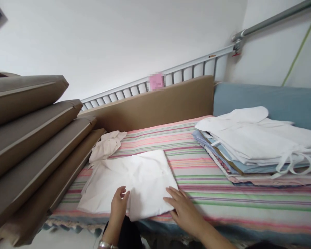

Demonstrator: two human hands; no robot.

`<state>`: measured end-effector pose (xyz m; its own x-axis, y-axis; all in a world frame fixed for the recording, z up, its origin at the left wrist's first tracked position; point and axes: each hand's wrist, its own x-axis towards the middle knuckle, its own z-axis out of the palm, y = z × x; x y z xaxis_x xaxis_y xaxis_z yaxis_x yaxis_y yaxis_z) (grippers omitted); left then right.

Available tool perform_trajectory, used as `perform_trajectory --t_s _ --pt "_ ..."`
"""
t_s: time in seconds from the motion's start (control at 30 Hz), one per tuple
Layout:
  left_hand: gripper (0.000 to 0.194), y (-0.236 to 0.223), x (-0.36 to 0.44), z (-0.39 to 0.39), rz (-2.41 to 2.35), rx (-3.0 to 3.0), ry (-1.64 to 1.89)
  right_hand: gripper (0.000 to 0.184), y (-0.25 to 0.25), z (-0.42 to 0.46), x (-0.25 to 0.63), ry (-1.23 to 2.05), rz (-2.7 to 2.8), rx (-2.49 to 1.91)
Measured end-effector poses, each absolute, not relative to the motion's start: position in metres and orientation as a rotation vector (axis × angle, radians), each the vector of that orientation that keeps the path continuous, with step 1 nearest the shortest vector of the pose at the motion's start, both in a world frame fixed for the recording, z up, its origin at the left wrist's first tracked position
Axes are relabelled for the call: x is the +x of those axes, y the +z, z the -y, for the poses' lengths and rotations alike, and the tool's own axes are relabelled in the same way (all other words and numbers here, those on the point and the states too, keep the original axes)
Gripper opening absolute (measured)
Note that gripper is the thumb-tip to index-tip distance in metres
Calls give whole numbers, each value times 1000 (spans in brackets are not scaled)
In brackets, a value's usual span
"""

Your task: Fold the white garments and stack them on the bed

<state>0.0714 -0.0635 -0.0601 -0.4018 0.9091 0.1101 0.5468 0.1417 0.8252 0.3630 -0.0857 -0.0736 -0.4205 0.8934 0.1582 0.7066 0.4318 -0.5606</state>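
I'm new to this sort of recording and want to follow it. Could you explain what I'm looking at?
There is no machine here: the picture comes from a camera worn on a person's head, looking forward and down at their own bare hands. A striped sheet covers the surface, and a white cloth lies spread on it. The left hand is loosely curled at the cloth's near edge; the right hand has its fingers spread at its right edge. Neither seems to grip anything firmly. Beyond the cloth's left side is a crumpled beige cloth; to the right sits a pile of folded fabrics, white on top. Stacked cushions stand at far left.
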Motion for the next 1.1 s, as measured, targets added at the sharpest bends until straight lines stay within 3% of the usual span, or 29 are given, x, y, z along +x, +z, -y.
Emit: perform_trajectory --t_s 0.17,0.37,0.63,0.93,1.1 --pt "64 -63 83 29 -2205 1420 943 38 -51 82 376 796 2093 -1338" --pt "67 -58 87 -13 -2331 1323 744 34 -48 34 386 732 1739 -1496" --pt "34 -58 88 -23 -2244 1325 884 41 -48 7 355 597 1951 -1444" --pt "39 -76 72 -13 -2059 1054 997 44 -75 2 342 612 2038 -1562" --pt "47 -66 74 -16 -2097 1027 940 45 -77 -13 348 610 1768 -1663"
